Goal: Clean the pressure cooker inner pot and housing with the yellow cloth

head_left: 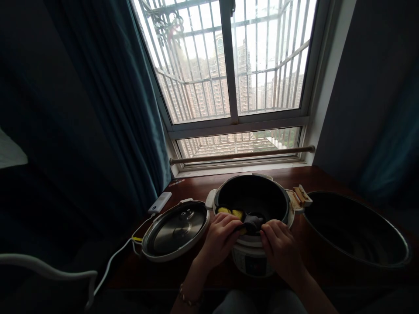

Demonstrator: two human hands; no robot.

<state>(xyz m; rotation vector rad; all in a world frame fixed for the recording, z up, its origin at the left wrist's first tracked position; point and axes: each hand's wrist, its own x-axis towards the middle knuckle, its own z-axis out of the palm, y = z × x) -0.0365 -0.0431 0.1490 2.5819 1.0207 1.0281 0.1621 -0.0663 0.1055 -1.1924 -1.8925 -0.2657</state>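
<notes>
A white electric cooker (238, 253) stands in front of me with its top uncovered, and the dark inner pot (255, 192) sits inside it. Over the pot's near rim, a dark cloth with yellow patches (252, 222) is bunched between my hands. My left hand (222, 233) grips its left side with curled fingers. On the other side, my right hand (279, 244) pinches the cloth's right edge. The cloth's exact kind is unclear in the dim light. Left of the cooker lies its round lid (175, 231), metal inner face upward.
A large dark basin (406, 250) sits at the right on the brown table (199, 187). At the left are a white device (160, 202) and a white cable (109, 266). Behind the table are a barred window (235, 126) and a blue curtain (131, 131).
</notes>
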